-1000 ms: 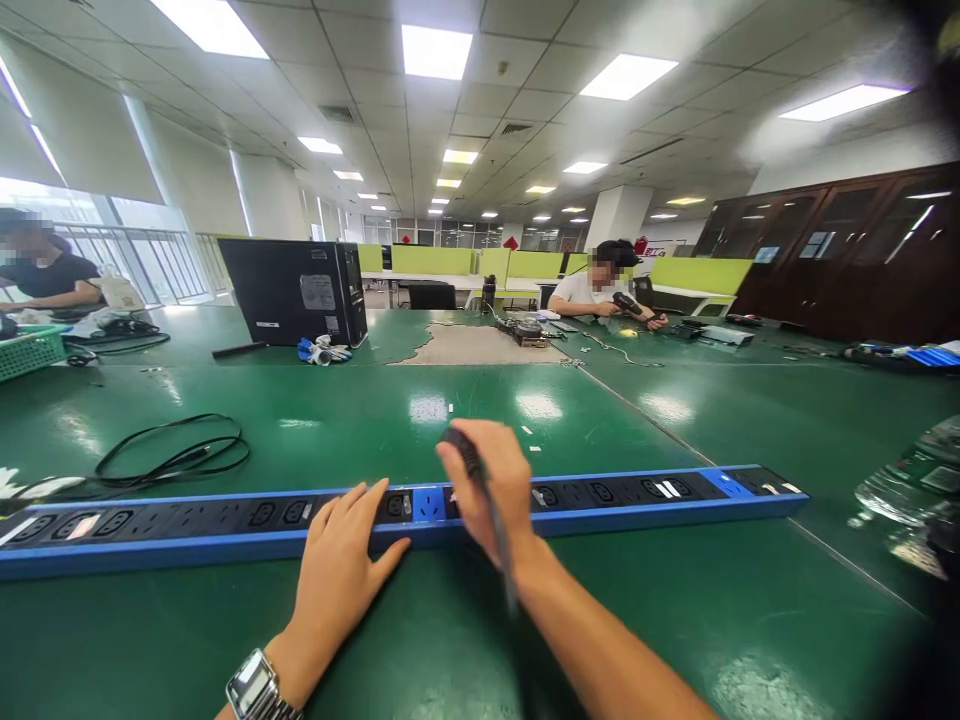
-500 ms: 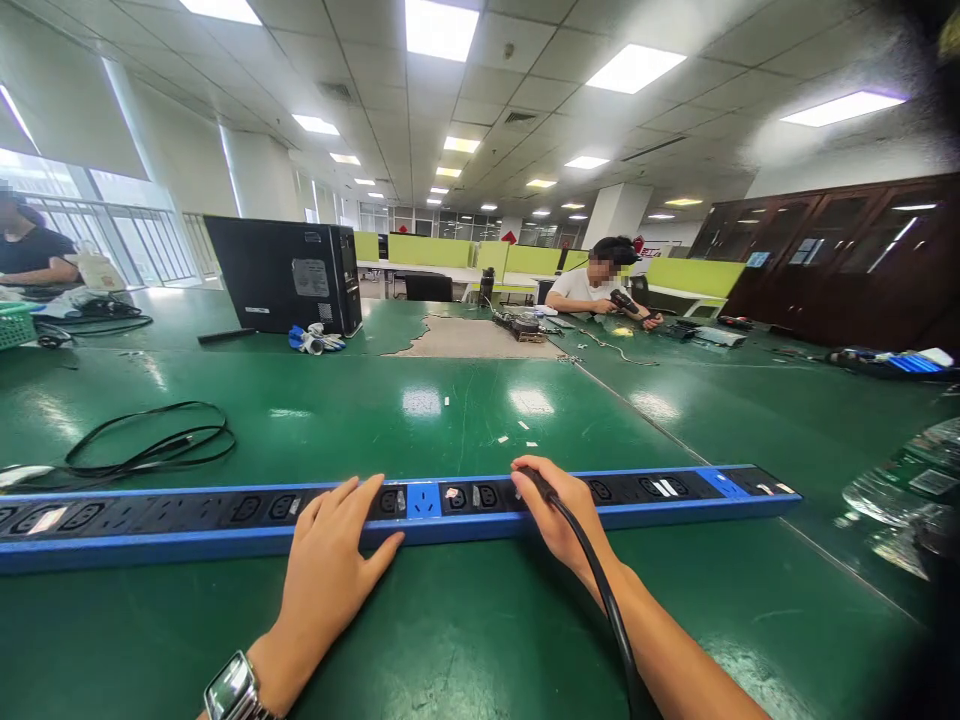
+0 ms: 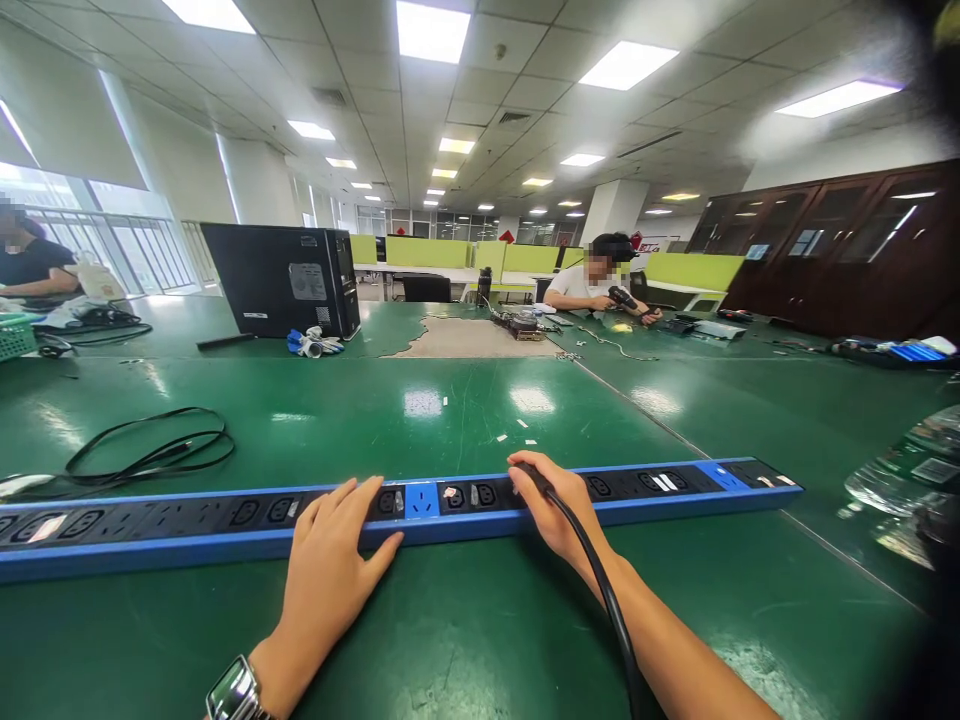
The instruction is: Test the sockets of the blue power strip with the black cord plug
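Observation:
A long blue power strip (image 3: 480, 525) with black socket sections lies across the green table. My left hand (image 3: 334, 555) holds it left of its middle, fingers over the top and thumb along the near side. In my right hand (image 3: 559, 515) is a black plug on a power cord (image 3: 596, 560), held at a socket right of the strip's middle. The fingers cover the plug's end, so I cannot tell how deep it sits. From that hand the cord runs down over my forearm to the bottom edge. A watch (image 3: 234, 690) is on my left wrist.
A coiled black cable (image 3: 150, 455) lies at the left. Beyond it stands a black computer case (image 3: 277, 280) with gloves (image 3: 313, 343) in front. Clear plastic bottles (image 3: 911, 475) are at the right. Across the table a person (image 3: 600, 275) holds a dark tool; another person (image 3: 30, 255) sits far left.
The camera view has shifted very slightly. Both hands keep their places on the strip and the plug, with no clear movement.

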Tool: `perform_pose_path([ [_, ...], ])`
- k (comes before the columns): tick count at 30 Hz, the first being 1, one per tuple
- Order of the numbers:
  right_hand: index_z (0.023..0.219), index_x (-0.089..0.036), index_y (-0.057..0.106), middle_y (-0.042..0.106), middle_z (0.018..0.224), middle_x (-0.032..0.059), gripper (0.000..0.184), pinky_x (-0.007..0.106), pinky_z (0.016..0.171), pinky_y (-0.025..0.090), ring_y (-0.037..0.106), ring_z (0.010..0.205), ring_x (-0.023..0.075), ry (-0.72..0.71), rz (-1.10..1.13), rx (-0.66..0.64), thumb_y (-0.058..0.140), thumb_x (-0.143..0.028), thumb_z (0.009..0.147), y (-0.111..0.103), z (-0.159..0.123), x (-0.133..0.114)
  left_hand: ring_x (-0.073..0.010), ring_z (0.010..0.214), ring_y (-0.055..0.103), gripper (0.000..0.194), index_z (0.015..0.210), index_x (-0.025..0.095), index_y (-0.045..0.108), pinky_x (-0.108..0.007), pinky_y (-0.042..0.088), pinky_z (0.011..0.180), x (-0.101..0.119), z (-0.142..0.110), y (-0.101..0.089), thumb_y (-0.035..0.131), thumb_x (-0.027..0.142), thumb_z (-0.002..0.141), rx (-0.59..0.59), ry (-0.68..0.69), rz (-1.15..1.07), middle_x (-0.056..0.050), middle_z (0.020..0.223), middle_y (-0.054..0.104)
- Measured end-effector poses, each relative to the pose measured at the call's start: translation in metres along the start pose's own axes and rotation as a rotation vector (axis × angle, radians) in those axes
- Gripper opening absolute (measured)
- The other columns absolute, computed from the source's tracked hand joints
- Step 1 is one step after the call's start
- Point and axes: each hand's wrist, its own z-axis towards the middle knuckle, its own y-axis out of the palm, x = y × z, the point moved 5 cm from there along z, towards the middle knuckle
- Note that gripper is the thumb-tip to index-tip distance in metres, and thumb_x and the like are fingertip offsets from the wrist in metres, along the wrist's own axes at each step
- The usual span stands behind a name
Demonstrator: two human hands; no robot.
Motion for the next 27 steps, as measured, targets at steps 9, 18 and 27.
perform_pose_path([
  [9, 0.099, -0.022, 0.066, 0.074, 0.081, 0.0027, 0.033, 0.027, 0.065, 0.05, 0.069, 0.071, 0.0178, 0.077, -0.029, 0.033, 0.047, -0.048, 0.092, -0.002, -0.0014, 0.0047, -0.0305, 0.119, 0.056, 0.05, 0.132, 0.022, 0.049, -0.049, 0.041, 0.1, -0.0003, 0.0005, 0.0004, 0.06, 0.035, 0.085, 0.001, 0.005, -0.035, -0.011, 0.124, 0.066],
  [18, 0.097, -0.021, 0.065, 0.072, 0.078, 0.0019, 0.031, 0.027, 0.066, 0.048, 0.067, 0.069, 0.0171, 0.064, -0.028, -0.012, 0.046, -0.046, 0.092, -0.0028, -0.0014, 0.0048, -0.031, 0.12, 0.056, 0.047, 0.129, 0.02, 0.053, -0.05, 0.041, 0.1, 0.0016, 0.0017, -0.0013, 0.06, 0.035, 0.085, -0.024, 0.001, -0.044, -0.011, 0.124, 0.066],
  [27, 0.101, -0.022, 0.063, 0.072, 0.081, 0.0023, 0.026, 0.029, 0.071, 0.05, 0.068, 0.072, 0.0178, -0.053, -0.088, -0.069, 0.048, -0.042, 0.094, 0.0004, -0.0021, 0.0008, -0.031, 0.119, 0.057, 0.048, 0.129, 0.02, 0.052, -0.048, 0.042, 0.099, 0.0018, 0.0012, -0.0022, 0.06, 0.035, 0.084, -0.017, 0.005, -0.04, -0.011, 0.122, 0.066],
])
